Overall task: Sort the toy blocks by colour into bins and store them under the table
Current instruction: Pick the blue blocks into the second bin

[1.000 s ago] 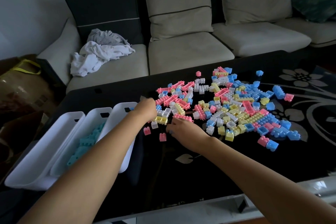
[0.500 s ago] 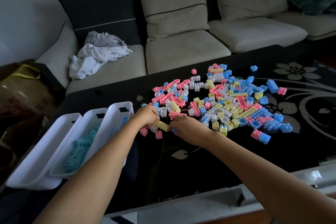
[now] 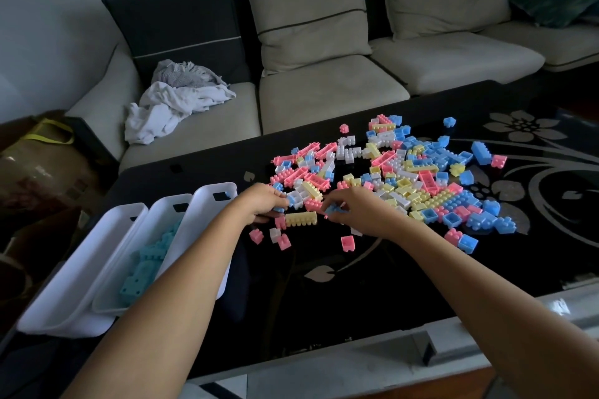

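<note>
Head view: sorting is at an early stage. Some blue blocks (image 3: pixel 152 254) lie in the middle bin (image 3: pixel 160 212), left of your fingers (image 3: pixel 280 200). The mixed pile (image 3: pixel 405 178) lies on the table (image 3: pixel 324 301), beyond and right of them. Your right hand (image 3: pixel 353 209) pinches one blue block (image 3: pixel 334 210). Your left hand (image 3: pixel 262 201) has its fingers curled at the pile's edge; whether they hold anything cannot be determined.

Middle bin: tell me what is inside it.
In the middle bin lie light blue blocks, piled; no other colour shows. The right bin and the left forearm cover part of its inside, so the rest cannot be seen.
</note>
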{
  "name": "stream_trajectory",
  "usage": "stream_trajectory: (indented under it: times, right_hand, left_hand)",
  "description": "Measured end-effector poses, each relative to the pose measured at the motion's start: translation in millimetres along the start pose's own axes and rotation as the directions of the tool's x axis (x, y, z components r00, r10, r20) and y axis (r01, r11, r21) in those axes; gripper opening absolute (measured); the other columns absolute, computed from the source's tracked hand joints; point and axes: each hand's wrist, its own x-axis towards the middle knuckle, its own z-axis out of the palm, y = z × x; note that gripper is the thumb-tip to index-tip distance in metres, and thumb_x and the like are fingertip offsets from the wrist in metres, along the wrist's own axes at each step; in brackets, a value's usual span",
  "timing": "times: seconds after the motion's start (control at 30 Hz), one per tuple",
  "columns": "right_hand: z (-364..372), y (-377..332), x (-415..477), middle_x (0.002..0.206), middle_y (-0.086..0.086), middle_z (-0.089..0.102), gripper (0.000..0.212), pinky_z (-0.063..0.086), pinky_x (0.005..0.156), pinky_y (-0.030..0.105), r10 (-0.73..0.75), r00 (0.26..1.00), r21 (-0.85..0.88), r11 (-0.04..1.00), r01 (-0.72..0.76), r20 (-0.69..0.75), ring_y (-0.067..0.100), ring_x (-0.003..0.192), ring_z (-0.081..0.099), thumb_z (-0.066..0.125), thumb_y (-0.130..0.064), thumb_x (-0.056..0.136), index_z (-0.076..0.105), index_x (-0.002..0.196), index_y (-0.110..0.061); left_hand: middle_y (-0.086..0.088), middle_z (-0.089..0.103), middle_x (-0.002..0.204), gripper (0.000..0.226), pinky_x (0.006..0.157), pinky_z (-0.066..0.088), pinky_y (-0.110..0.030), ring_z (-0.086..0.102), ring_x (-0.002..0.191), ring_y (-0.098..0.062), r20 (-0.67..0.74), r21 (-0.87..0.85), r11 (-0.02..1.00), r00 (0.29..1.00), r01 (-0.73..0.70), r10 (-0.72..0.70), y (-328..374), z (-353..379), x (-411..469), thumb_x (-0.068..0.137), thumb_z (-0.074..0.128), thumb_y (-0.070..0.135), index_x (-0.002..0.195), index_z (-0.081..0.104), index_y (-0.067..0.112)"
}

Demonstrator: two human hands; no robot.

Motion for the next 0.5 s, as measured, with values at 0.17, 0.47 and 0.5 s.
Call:
stream_trajectory:
  times: [0.17, 0.47, 0.5]
  right_hand:
    - [-11.5, -7.2, -1.8, 0.103, 0.002, 0.064, 0.019, 0.05, 0.062, 0.015, 0.173, 0.983, 0.401, 0.906, -0.134, -0.064, 0.009, 0.079, 0.061, 0.058, -0.018, 0.092, 0.063, 0.109, -0.013]
    - [-1.0, -49.3, 21.5, 0.131, 0.022, 0.042, 0.035, 0.058, 0.058, 0.031, 0.265, 0.875, 0.908, -0.23, -0.35, 0.405, 0.028, 0.099, 0.059, 0.053, -0.009, 0.093, 0.046, 0.127, -0.003]
    - [1.9, -62.7, 27.9, 0.13, 0.022, 0.041, 0.032, 0.059, 0.061, 0.033, 0.259, 0.874, 0.906, -0.221, -0.361, 0.411, 0.03, 0.103, 0.057, 0.054, -0.007, 0.092, 0.047, 0.123, -0.003]
  left_hand:
    - [-0.005, 0.064, 0.093, 0.008, 0.065, 0.049, -0.022, 0.061, 0.074, -0.01, -0.184, 0.079, 0.982, 0.966, -0.171, 0.183, 2.7, -18.0, -16.4, 0.091, 0.059, 0.014, 0.097, 0.062, 0.01]
    - [-0.008, 0.065, 0.077, 0.014, 0.068, 0.054, -0.032, 0.065, 0.069, -0.019, -0.33, 0.222, 0.966, 0.922, -0.132, 0.202, -62.1, -83.7, -85.3, 0.087, 0.061, 0.015, 0.079, 0.06, 0.003]
    - [-0.009, 0.067, 0.078, 0.015, 0.075, 0.055, -0.037, 0.068, 0.074, -0.022, -0.335, 0.262, 0.96, 0.924, -0.097, 0.185, -71.7, -86.4, -89.3, 0.087, 0.061, 0.017, 0.079, 0.061, 0.004]
